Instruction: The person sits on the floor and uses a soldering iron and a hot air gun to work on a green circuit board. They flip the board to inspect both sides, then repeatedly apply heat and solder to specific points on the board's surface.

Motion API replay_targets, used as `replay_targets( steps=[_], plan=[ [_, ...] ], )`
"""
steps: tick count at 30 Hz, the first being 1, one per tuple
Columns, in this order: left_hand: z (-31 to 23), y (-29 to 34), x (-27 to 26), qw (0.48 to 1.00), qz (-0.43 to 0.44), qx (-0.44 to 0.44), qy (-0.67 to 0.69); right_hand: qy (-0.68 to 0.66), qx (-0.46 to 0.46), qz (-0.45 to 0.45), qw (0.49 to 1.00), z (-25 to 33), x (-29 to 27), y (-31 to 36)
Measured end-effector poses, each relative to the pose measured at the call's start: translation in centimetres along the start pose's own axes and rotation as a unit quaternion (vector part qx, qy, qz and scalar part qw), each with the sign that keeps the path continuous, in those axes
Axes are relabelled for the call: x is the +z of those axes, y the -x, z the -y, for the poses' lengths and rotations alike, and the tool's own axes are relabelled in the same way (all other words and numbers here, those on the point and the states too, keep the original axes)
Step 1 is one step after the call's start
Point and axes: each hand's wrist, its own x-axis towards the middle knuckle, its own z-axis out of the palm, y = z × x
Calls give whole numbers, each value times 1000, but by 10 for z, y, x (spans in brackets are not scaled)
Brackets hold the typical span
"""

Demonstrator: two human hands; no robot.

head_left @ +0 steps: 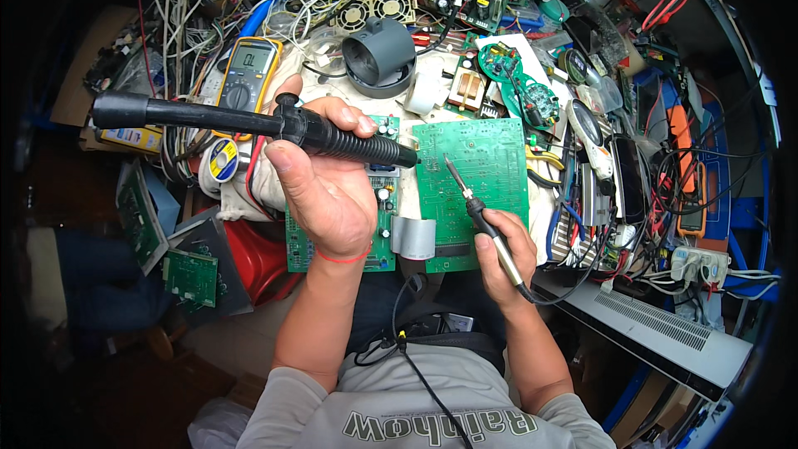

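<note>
At the centre of the frame the left hand (328,191) is closed around a black desoldering pump (249,123), its nozzle touching the left edge of the green circuit board (482,175). The right hand (503,254) grips a soldering iron (470,199), tip resting on the board. Judging by this, the joint is being heated; suction seems not yet done. A yellow multimeter (248,73) lies upper left.

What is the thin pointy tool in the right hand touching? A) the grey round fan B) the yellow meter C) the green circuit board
C: the right hand holds the soldering iron with its tip down on the green circuit board, far from the meter.
</note>
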Motion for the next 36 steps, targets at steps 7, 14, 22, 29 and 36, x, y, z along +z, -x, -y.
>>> replay_targets(
  steps=[7, 14, 22, 29, 36],
  plan=[
    [1, 6, 0, 1000, -6, -5, -6, -3, 6, -2, 1000, -1, -1, 4],
    [1, 6, 2, 1000, -5, -5, -9, -4, 8, 0, 1000, -1, -1, 4],
    [1, 6, 0, 1000, 0, -11, -4, -11, 15, -1, 1000, -3, -3, 9],
    [-17, 9, 1, 999, -15, -27, 22, 107, -84, -27, 990, -20, -27, 9],
    [-52, 31, -15, 985, 3, -157, -77, 143, -107, 1, 984, -31, -41, 9]
  ],
)
